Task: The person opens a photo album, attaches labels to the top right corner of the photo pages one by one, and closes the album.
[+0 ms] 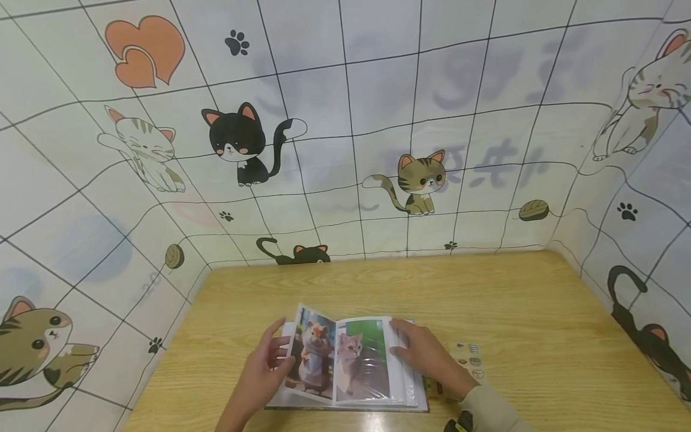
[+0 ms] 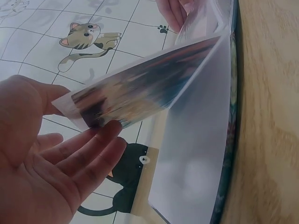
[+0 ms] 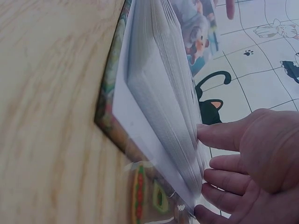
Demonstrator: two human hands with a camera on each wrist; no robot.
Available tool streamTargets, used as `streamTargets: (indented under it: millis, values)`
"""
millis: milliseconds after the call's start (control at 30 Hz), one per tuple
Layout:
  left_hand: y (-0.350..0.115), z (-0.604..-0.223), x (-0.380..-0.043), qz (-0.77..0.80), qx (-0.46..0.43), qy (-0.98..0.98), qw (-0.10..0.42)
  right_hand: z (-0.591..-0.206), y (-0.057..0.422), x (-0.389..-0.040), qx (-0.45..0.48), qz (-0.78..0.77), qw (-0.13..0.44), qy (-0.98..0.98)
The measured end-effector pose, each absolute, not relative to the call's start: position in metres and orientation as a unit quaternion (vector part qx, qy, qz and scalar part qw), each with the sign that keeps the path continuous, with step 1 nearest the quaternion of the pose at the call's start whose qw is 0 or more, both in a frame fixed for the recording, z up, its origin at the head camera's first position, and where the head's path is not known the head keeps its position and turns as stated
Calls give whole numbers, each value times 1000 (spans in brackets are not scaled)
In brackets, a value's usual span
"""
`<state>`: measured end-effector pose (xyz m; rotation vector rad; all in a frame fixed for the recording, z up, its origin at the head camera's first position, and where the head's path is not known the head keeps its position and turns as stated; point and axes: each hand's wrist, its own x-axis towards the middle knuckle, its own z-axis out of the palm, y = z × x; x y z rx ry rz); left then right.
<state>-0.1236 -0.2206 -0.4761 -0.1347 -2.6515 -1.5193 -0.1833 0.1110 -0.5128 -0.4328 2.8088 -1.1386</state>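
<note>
A photo album lies spread on the wooden table. Its raised left page carries a picture of a hamster in clothes; a cat photo fills the right side under glossy plastic. My left hand pinches the outer edge of that raised page between thumb and fingers, and in the left wrist view the page stands tilted above the white inside of the cover. At the album's right edge, my right hand rests with fairly straight fingers on the page stack.
A clear sheet with small food stickers lies partly under the right forearm, beside the album. Cat-patterned cloth walls enclose the wooden table at the back and both sides. A dark wristband shows at the right sleeve.
</note>
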Motion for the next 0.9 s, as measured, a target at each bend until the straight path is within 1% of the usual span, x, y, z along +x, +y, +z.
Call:
streamTargets:
  millis: [167,433,900]
  values:
    - [-224,-479,-126,-484,-28,-874,44,-514,111,-184,-140,-374,39,916]
    - [-232,-487,-130,-468,-4,-883,33,-513,111,-184,-143,-372,41,916]
    - [-236,-495,-133,-452,5,-892,24,-515,112,-184,-146,-372,36,916]
